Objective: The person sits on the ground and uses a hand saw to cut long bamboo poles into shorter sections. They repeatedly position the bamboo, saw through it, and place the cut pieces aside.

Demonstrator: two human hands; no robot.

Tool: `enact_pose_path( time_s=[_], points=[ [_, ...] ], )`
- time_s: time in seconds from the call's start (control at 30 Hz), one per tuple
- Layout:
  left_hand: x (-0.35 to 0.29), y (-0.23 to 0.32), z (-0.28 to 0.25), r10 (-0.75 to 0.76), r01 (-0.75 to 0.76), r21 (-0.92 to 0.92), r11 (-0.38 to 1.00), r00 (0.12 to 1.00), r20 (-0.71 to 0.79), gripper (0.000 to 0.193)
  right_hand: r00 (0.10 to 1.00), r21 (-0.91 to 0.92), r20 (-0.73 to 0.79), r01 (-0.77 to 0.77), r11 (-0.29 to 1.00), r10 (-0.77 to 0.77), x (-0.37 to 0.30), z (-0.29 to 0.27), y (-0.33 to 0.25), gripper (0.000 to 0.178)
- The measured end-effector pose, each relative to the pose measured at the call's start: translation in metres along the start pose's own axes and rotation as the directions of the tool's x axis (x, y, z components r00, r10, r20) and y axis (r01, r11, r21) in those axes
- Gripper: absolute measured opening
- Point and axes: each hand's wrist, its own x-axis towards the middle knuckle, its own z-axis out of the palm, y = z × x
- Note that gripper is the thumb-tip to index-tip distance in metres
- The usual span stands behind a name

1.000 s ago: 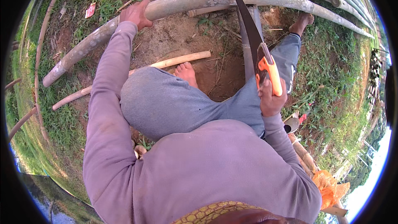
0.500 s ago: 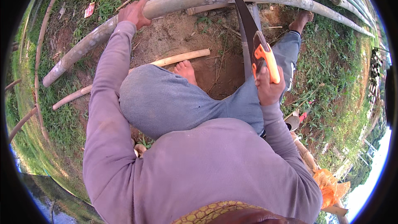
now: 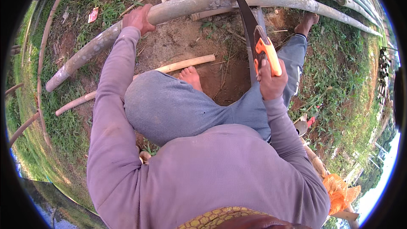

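Left hand (image 3: 139, 20) grasped the pole (image 3: 193, 3), left of the saw (image 3: 249, 23); right hand (image 3: 272, 80) clutched the saw's handle (image 3: 275, 62), blade (image 3: 245, 10) crossing the pole.

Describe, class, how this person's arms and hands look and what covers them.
The left sleeve and right sleeve are long, dusty mauve and creased, each reaching about to the wrist. The left hand and right hand are ungloved.

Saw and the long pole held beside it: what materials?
Saw blade: probably steel; thin, dark, flat.
Saw handle: likely molded plastic; smooth, bright orange.
Pole: looks like bamboo, matte and unfinished; long, round, whitish blotches, though other wood isn't excluded.
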Motion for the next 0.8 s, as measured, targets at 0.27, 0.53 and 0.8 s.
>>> enact_pose_path(
  time_s=[0.27, 0.53, 0.8],
  points=[
    [-0.010, 0.008, 0.011, -0.019, 0.019, 0.011, 1.000, 1.000, -0.016, 0.081, 0.993, 0.033, -0.028, 0.119, 0.992, -0.119, 0.095, 0.037, 0.025, 0.020],
    [-0.006, -0.006, 0.013, 0.002, -0.002, -0.030, 1.000, 1.000, -0.012, 0.078, 0.998, 0.013, 0.028, 0.052, 0.999, -0.052, -0.016, -0.013, 0.006, 0.019],
    [0.000, 0.012, 0.010, 0.000, 0.000, -0.001, 1.000, 1.000, 0.002, 0.080, 0.990, -0.043, -0.050, 0.130, 0.991, -0.132, 0.130, 0.048, 0.028, 0.024]
  ],
)
